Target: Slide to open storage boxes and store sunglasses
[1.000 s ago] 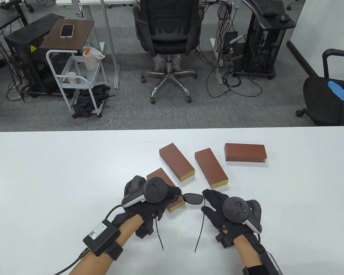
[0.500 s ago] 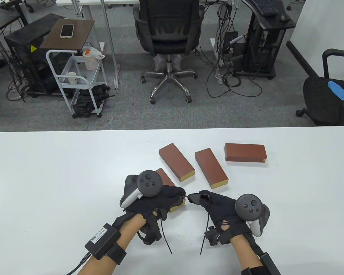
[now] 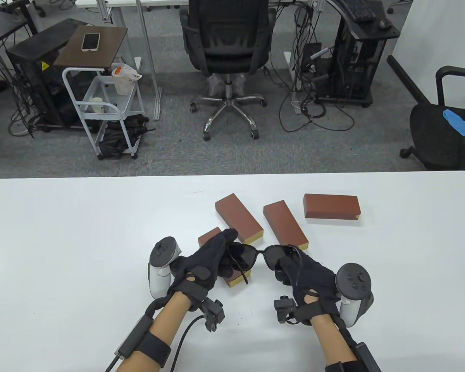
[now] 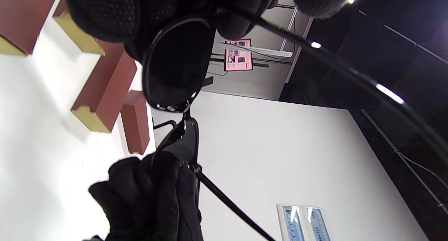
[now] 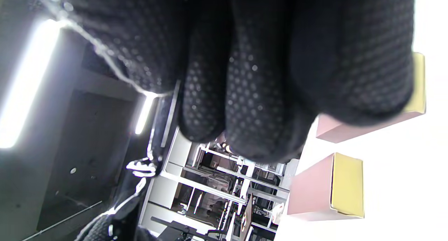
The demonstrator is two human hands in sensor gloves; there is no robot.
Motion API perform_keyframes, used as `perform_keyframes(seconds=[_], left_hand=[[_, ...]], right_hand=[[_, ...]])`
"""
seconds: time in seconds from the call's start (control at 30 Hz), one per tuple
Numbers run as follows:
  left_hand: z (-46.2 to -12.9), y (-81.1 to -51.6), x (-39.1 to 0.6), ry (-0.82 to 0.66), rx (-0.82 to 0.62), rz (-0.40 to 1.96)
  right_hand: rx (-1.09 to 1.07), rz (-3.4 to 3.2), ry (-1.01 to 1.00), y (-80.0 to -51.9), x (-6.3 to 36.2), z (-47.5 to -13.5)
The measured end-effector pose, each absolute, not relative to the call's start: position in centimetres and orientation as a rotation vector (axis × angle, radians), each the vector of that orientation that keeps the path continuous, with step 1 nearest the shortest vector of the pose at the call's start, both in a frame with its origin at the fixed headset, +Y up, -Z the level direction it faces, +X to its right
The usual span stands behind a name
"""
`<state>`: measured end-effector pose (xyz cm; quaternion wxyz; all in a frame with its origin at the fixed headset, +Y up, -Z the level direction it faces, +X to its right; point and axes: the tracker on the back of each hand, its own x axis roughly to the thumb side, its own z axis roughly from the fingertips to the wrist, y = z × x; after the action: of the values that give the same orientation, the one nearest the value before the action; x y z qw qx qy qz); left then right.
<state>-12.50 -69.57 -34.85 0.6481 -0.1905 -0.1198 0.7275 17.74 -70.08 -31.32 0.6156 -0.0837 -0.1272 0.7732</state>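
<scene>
The black sunglasses [image 3: 264, 257] are held above the white table [image 3: 81, 240] by both hands: the left hand [image 3: 209, 259] grips the left lens side and the right hand [image 3: 306, 273] grips the right lens side. Just under the left hand one brown storage box [image 3: 211, 237] is partly hidden, and three other brown boxes [image 3: 238, 219] are lying closed a little farther on the table.
</scene>
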Motion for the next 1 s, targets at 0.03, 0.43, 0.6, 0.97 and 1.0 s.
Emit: perform_keyframes(seconds=[0.03,0.43,0.6,0.97,1.0], left_hand=[[-34.7,-69.8,-12.3,-0.275,-0.437,1.658],[-31.9,-73.4,-11.1,-0.078,-0.367,1.805],[-31.7,-73.2,-11.6,-0.074,-0.351,1.778],[-31.2,-73.4,-12.7,-0.034,-0.328,1.794],[-31.2,-73.5,-12.8,-0.028,-0.331,1.799]], right_hand=[[-0.198,1.769,-0.295,-70.1,17.8,-31.2],[-0.189,1.724,-0.26,-70.8,17.9,-31.3],[-0.127,1.74,-0.249,-70.6,17.5,-31.4],[0.075,1.74,-0.24,-70.9,16.3,-31.4],[0.099,1.719,-0.222,-71.0,16.2,-31.4]])
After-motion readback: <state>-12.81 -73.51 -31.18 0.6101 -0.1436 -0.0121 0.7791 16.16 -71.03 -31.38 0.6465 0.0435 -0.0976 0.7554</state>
